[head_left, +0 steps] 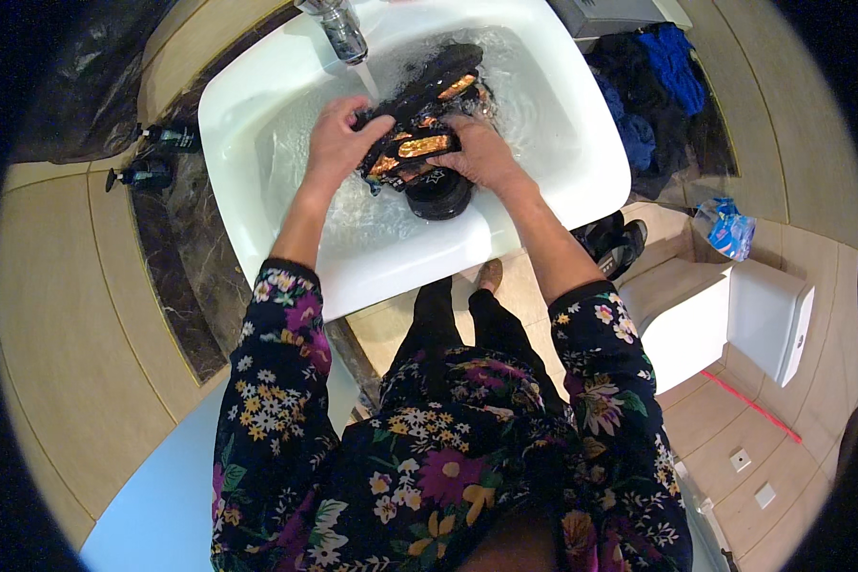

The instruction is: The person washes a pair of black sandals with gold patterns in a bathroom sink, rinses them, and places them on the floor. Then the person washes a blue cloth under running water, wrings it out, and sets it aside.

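A white sink (234,191) in front of me holds water. In it lies wet black footwear that looks like a shoe (424,146), with straps and shiny orange-gold patches. My left hand (340,141) grips its left side, thumb and fingertips closed on the dark material. From the right, my right hand (481,153) pinches it beside an orange-gold patch, the thumb below. A rounded black part (439,194) sticks out toward me under the patch. Water runs from the metal faucet (338,33) close above my left fingers. Whether there is one shoe or two I cannot tell.
Two dark pump bottles (170,138) stand left of the sink on the dark stone counter (176,253). Dark and blue clothes (653,95) lie to the right. Below them are black shoes (624,248), a white toilet (682,324) and a blue plastic pack (727,229).
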The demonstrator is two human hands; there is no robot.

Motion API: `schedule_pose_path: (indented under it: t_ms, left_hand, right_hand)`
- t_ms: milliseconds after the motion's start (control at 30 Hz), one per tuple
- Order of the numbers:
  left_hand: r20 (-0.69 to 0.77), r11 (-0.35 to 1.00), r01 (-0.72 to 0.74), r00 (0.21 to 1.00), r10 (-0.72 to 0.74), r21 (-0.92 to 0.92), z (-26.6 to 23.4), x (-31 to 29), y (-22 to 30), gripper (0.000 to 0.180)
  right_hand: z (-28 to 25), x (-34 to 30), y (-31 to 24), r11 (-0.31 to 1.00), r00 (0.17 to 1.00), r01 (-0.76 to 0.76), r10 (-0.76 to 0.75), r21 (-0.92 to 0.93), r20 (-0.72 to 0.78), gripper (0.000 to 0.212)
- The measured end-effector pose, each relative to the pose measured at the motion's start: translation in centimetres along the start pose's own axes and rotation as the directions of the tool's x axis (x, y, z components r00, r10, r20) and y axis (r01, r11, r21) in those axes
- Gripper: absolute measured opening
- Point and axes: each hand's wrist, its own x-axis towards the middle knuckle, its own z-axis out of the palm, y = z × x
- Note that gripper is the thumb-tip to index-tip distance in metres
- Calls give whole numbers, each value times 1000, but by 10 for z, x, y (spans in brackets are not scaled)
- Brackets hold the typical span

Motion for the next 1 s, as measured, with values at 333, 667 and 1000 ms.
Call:
schedule_pose_path:
  t_ms: [333, 667, 1000]
  left_hand:
    - [346, 961, 195, 903, -254, 195, -12, 14, 26, 70]
    - [533, 907, 290, 842, -89, -307, -46, -16, 36, 65]
    - [452, 698, 412, 881, -141, -585, -29, -23, 57, 36]
  right_hand:
    - [0, -1, 1, 971, 998, -44, 55, 233, -40, 46]
    - [-22, -33, -11, 959, 997, -10, 31, 283, -68, 47]
    - [-17, -46, 17, 932, 982, 75, -6, 355, -190, 41]
